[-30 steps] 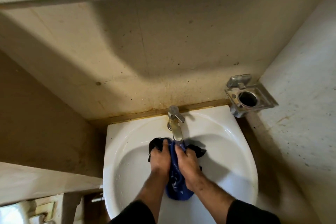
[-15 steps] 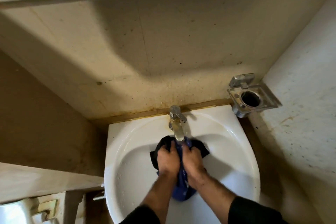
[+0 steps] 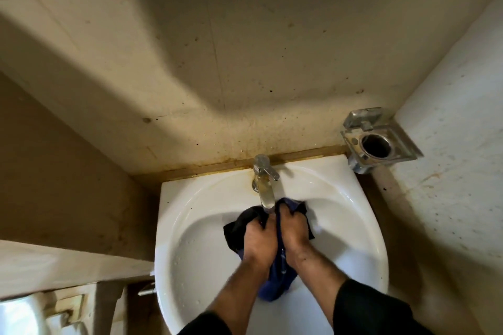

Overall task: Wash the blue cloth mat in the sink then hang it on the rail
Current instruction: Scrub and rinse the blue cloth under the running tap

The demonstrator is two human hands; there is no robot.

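Hands gripped the bunched blue cloth mat [image 3: 277, 277] inside the white ceramic sink [image 3: 353, 226]: left hand [image 3: 257, 239] and right hand [image 3: 292, 228] side by side, just below the tarnished metal tap [image 3: 265, 187]. Nearby, a square metal holder [image 3: 378, 141] hung on stained beige walls [image 3: 217, 62].

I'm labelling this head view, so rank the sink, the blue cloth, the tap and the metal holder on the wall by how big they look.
1. sink
2. blue cloth mat, bunched and partly hidden by both hands
3. metal holder
4. tap; close to the holder, so that order is unsure.
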